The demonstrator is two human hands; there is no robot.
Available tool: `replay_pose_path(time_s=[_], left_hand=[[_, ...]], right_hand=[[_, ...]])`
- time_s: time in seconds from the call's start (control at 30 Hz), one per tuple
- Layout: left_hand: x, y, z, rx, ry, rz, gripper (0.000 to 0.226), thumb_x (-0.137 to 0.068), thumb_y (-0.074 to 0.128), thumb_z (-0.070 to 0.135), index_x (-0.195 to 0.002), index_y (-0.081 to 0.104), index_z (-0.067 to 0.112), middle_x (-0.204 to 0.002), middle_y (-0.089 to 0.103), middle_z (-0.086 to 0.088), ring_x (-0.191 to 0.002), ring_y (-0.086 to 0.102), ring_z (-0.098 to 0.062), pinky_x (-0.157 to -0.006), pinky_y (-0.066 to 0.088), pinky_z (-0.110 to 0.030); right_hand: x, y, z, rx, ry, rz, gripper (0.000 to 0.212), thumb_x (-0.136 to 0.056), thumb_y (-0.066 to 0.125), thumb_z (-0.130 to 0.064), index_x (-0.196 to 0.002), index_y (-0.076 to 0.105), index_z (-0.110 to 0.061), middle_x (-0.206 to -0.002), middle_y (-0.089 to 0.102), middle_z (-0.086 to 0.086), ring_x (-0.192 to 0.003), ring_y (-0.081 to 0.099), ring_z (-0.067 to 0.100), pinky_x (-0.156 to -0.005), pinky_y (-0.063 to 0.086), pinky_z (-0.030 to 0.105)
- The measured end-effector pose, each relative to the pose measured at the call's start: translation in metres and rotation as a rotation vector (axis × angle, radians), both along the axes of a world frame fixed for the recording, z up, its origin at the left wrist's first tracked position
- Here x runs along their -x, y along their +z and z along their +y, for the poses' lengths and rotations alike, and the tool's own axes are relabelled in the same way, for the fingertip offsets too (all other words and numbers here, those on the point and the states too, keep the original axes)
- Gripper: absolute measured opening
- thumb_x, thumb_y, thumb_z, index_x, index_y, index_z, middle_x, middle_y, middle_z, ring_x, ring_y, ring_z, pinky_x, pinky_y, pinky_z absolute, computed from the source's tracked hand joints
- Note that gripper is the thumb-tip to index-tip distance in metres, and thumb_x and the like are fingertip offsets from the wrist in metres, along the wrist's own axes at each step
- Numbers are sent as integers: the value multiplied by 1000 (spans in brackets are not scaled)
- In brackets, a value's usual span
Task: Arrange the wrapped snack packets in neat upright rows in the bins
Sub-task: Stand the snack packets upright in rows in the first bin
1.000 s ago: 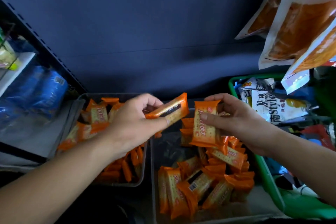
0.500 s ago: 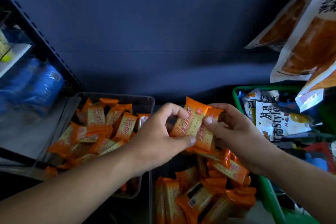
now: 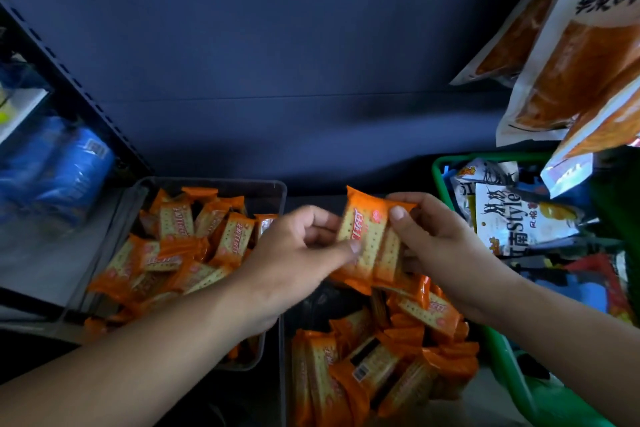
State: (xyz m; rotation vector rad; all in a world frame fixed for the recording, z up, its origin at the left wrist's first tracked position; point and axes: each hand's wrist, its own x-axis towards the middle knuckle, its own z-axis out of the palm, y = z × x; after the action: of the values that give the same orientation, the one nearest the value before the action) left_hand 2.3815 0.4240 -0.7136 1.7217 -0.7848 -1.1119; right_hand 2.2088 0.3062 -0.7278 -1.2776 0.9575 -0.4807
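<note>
Holding two shiny orange cracker packets (image 3: 367, 224) upright over the clear plastic bin (image 3: 311, 303), pinching one with fingers of the left hand (image 3: 294, 255), gripping the other with fingers of the right hand (image 3: 441, 251)

Head-worn view, forward and down, close over bins (image 3: 277, 191).

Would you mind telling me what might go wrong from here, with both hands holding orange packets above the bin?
1. The held packets are only pinched at the fingertips of the left hand and right hand, overlapping loosely; one may slip and drop.
2. The loose packets beneath lie jumbled, so the held ones may lean rather than stand, perhaps toppling the upright row nearby.
</note>
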Motion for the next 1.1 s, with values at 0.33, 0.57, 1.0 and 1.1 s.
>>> replay_pose_path(time_s=[0.33, 0.57, 1.0, 1.1], left_hand=[[4, 8, 1, 66, -326, -14, 53, -103, 63, 34, -151, 45, 51, -137, 66, 21, -126, 62, -1, -108, 52, -33], [-16, 10, 10, 81, -298, -55, 86, -94, 76, 25, -162, 26, 42, -123, 74, 15, -113, 69, 1, -98, 56, -25], [-95, -4, 28, -209, -362, -663, 49, -91, 74, 25, -138, 61, 28, -131, 67, 4, -117, 65, -17, -101, 53, -32], [-97, -16, 31, -230, -431, -615, 49, -91, 74, 26, -138, 60, 33, -129, 66, 9, -116, 64, -13, -101, 55, -38]], right_hand=[[-4, 20, 14, -28, 105, 18, 43, -90, 64, -55, -128, 59, -35, -112, 75, 4, -101, 76, 21, -87, 63, 47], [-9, 53, 1, 44, 299, 100, 60, -82, 82, -23, -137, 59, -23, -115, 74, 11, -101, 76, 24, -89, 63, 39], [-75, -5, 15, 613, 527, 568, 63, -69, 89, -38, -122, 56, -37, -110, 59, -13, -97, 64, 6, -80, 58, 29], [-96, -33, 7, 745, 643, 684, 68, -74, 84, -45, -133, 51, -36, -123, 54, -9, -116, 56, 16, -99, 52, 40]])
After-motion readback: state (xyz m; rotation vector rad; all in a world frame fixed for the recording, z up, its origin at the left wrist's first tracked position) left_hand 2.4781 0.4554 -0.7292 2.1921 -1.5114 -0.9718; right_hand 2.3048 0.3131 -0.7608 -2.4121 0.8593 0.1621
